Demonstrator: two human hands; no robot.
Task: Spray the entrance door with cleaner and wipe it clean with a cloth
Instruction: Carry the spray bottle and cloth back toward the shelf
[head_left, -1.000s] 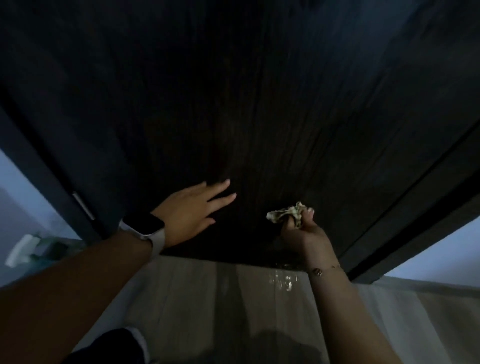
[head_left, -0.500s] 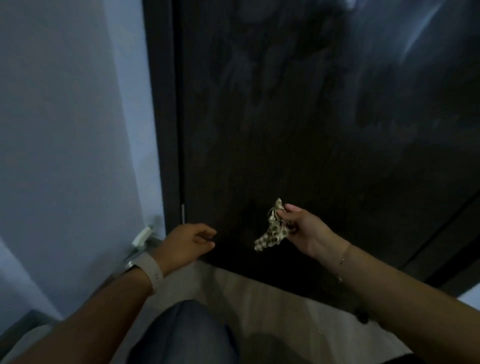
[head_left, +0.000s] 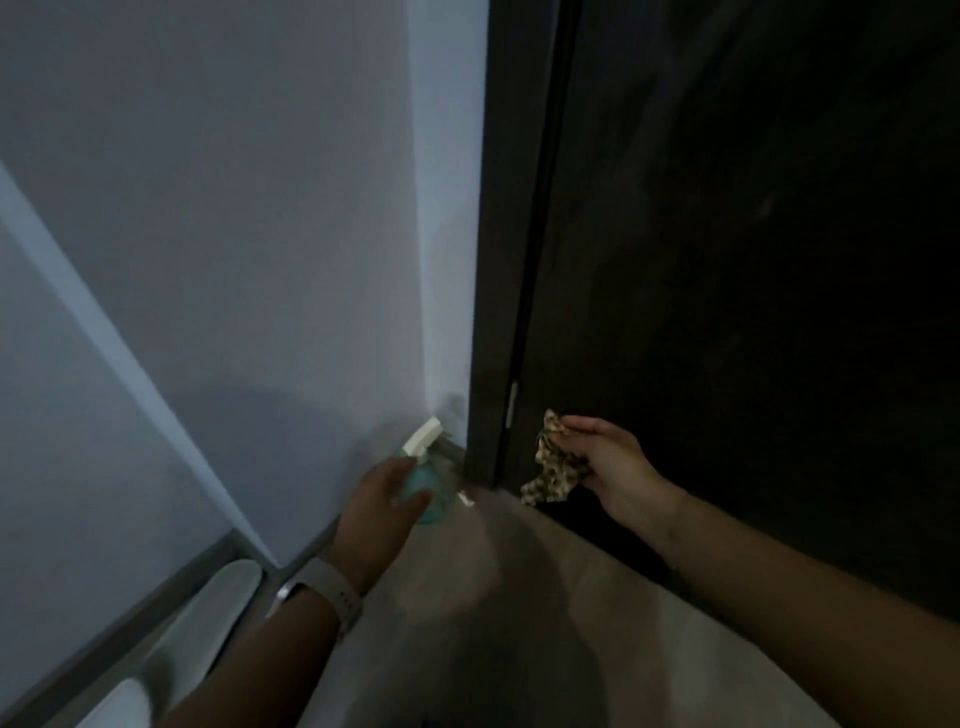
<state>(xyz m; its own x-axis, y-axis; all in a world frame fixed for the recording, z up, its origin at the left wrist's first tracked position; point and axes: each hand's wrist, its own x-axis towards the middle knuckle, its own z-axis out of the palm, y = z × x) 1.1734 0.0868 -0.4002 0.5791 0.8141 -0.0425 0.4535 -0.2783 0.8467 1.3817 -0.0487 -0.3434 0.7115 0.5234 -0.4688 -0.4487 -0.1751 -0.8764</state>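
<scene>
So the dark entrance door (head_left: 753, 260) fills the right side of my view, shut as far as I can tell, with its frame (head_left: 498, 234) running down to the floor. A second ago I was looking at the bottom of the door with the cloth bunched against it and my left palm flat on the wood. Now the view has swung left, away from the door face and toward the corner where the frame meets the pale wall (head_left: 234, 208).

The teal spray bottle (head_left: 425, 480) with its white trigger head stands on the floor just left of the door frame, tucked against the wall. My left hand (head_left: 376, 512) has dropped off the door and is right at the bottle, fingers curved around its body. Whether they've actually closed on it I can't tell, it's blurry there.

My right hand (head_left: 608, 467) is in front of the door's lower left edge, fingertips pinching the patterned cloth (head_left: 553, 470), which dangles loose, not touching the door.

My guess: that patch is wiped, and I'm grabbing the cleaner for another spray round. Smartwatch (head_left: 324, 592) on the left wrist, floor (head_left: 519, 623) looks bare.
</scene>
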